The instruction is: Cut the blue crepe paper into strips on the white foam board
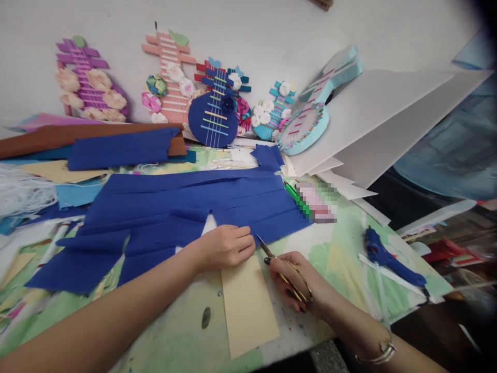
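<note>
My left hand (229, 246) is closed with curled fingers at the near edge of a large creased sheet of blue paper (186, 199). A cream paper strip (248, 305) runs from under those fingers toward me; the hand hides its far end, so whether the fingers pinch it too cannot be seen. In my right hand (295, 280) are gold-handled scissors (289, 285), thumb and fingers around the loops. Their tips point away from me, close to the blue paper's edge and just right of my left hand. The blades look nearly closed.
A blue glue gun (392, 259) lies at the right table edge. Green pens (297, 199) lie beside a pixelated object. Paper lutes, including a dark blue one (213, 119), lean on the wall beside white boards (373, 114). White cord (25, 191) is heaped left.
</note>
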Action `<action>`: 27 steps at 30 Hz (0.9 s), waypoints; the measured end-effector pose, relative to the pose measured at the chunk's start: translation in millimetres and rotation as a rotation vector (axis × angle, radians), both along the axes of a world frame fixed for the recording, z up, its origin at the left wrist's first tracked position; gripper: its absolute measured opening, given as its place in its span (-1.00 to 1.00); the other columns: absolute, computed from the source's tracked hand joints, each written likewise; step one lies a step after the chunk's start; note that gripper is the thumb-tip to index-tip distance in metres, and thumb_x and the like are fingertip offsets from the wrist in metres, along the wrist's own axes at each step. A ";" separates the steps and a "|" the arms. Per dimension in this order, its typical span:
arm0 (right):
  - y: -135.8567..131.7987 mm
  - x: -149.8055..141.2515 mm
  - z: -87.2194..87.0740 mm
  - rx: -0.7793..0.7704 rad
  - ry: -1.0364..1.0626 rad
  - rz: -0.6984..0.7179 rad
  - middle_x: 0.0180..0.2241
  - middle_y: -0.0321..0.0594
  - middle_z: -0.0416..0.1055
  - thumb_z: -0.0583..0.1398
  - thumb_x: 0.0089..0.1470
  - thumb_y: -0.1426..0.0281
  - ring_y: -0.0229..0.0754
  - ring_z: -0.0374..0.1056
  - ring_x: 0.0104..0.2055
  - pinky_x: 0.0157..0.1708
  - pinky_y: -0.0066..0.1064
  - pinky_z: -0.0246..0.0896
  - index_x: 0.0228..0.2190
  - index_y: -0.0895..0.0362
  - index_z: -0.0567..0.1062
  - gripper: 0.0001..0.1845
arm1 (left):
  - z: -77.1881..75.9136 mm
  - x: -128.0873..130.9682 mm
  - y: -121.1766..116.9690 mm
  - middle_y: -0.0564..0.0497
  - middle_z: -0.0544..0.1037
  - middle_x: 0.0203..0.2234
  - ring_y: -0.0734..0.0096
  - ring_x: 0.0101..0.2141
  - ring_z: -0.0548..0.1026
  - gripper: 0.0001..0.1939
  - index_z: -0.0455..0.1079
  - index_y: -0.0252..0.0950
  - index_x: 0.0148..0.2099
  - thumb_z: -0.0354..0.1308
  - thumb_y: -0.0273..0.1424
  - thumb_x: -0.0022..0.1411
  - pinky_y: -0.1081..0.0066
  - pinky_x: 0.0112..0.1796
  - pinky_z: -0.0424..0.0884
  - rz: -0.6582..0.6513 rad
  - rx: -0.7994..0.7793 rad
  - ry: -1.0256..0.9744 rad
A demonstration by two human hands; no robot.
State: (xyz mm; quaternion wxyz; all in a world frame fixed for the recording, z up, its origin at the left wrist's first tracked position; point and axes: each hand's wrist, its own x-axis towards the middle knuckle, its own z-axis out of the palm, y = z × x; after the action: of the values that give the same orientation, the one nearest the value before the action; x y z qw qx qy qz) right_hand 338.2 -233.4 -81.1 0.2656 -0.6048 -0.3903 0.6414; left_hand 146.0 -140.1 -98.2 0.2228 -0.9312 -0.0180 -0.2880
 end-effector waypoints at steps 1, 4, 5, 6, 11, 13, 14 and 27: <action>0.1 0.2 -0.4 0.003 -0.001 0.006 -0.82 -0.51 0.06 0.16 -0.12 0.13 -0.42 -0.02 -0.89 -0.90 -0.57 -0.28 -0.61 0.11 0.25 -0.67 | 0.1 -0.1 -0.1 -0.03 0.45 -0.50 0.40 -0.45 0.40 -0.81 0.37 -0.39 -0.34 -0.02 -0.62 0.29 0.42 -0.52 0.30 0.004 0.002 0.002; 0.0 1.0 -1.8 0.015 -0.005 0.016 -0.83 -0.51 0.06 0.16 -0.12 0.12 -0.42 -0.02 -0.89 -0.90 -0.57 -0.27 -0.62 0.11 0.25 -0.66 | 0.2 -0.2 0.0 -0.03 0.45 -0.50 0.41 -0.45 0.40 -0.79 0.37 -0.39 -0.34 -0.04 -0.62 0.30 0.42 -0.51 0.32 0.004 -0.001 -0.002; -0.2 1.3 -2.3 0.016 -0.002 0.015 -0.83 -0.51 0.06 0.16 -0.12 0.11 -0.42 -0.02 -0.89 -0.90 -0.57 -0.27 -0.61 0.11 0.25 -0.66 | 0.2 -0.2 0.1 -0.03 0.45 -0.49 0.40 -0.45 0.40 -0.80 0.37 -0.40 -0.34 -0.03 -0.62 0.30 0.42 -0.51 0.32 0.000 -0.004 -0.006; -0.3 1.4 -2.6 0.018 0.004 0.013 -0.82 -0.51 0.06 0.16 -0.12 0.11 -0.42 -0.02 -0.89 -0.90 -0.57 -0.26 -0.61 0.11 0.26 -0.66 | 0.3 -0.2 0.2 -0.04 0.45 -0.49 0.39 -0.45 0.40 -0.80 0.38 -0.41 -0.34 -0.03 -0.63 0.29 0.41 -0.52 0.32 -0.004 -0.007 -0.010; -1.0 1.5 -2.9 0.030 0.002 0.018 -0.82 -0.50 0.07 0.16 -0.10 0.10 -0.43 -0.02 -0.88 -0.90 -0.58 -0.28 -0.61 0.12 0.27 -0.64 | 0.7 -0.2 0.2 -0.03 0.44 -0.51 0.38 -0.46 0.40 -0.80 0.38 -0.41 -0.34 -0.03 -0.62 0.29 0.41 -0.53 0.31 -0.006 -0.006 -0.013; -1.2 1.8 -3.1 0.032 0.007 0.020 -0.82 -0.50 0.07 0.16 -0.09 0.10 -0.43 -0.03 -0.88 -0.90 -0.58 -0.29 -0.61 0.12 0.27 -0.64 | 0.7 -0.3 0.1 -0.02 0.44 -0.51 0.39 -0.47 0.39 -0.80 0.38 -0.41 -0.34 -0.03 -0.62 0.29 0.41 -0.54 0.30 -0.005 0.000 -0.008; -1.3 2.0 -3.1 0.035 0.013 0.021 -0.82 -0.50 0.06 0.16 -0.09 0.10 -0.44 -0.03 -0.88 -0.90 -0.58 -0.28 -0.61 0.12 0.27 -0.64 | 0.7 -0.3 0.0 -0.02 0.43 -0.51 0.40 -0.47 0.39 -0.80 0.37 -0.40 -0.34 -0.04 -0.62 0.29 0.41 -0.54 0.30 -0.002 0.003 -0.006; -4.3 1.0 -1.3 -0.002 0.029 -0.066 -0.81 -0.54 0.07 0.18 -0.14 0.11 -0.42 -0.05 -0.86 -0.87 -0.56 -0.21 -0.53 0.09 0.24 -0.67 | -0.7 -0.1 0.9 -0.03 0.45 -0.51 0.40 -0.46 0.41 -0.83 0.38 -0.42 -0.28 -0.03 -0.62 0.29 0.42 -0.52 0.33 0.007 0.003 -0.032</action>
State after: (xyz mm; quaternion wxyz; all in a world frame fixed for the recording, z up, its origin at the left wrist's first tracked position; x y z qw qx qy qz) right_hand 339.2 -237.7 -82.4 0.2917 -0.6084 -0.3654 0.6413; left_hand 145.9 -139.2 -98.9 0.2249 -0.9260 -0.0241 -0.3021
